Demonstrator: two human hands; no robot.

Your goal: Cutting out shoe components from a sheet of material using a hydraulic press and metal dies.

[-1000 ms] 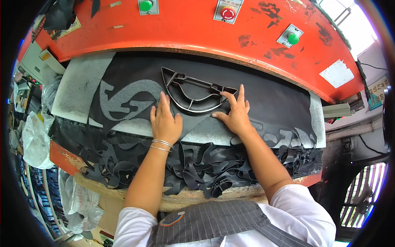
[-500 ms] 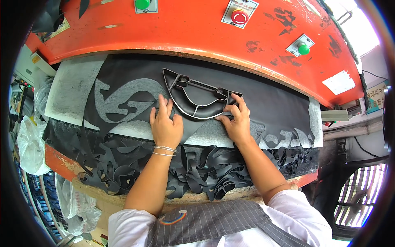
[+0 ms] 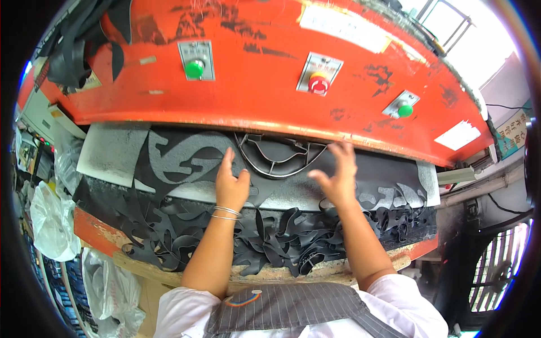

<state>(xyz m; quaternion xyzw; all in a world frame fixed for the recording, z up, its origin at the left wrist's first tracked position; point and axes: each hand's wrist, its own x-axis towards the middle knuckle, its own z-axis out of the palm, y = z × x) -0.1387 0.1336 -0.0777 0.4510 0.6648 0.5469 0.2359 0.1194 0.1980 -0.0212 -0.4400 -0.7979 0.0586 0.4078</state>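
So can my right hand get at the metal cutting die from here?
Probably yes: your right hand is open beside the right end of the metal cutting die, with nothing visible in between. Its far edge, though, looks partly hidden by the orange press head.

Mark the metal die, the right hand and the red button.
Metal die point(image 3: 273, 168), head view: short strut inside its curve.
Right hand point(image 3: 341, 178), head view: back of the hand.
Red button point(image 3: 319, 86), head view: its round cap.

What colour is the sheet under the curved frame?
The sheet is black; the head view shows it.
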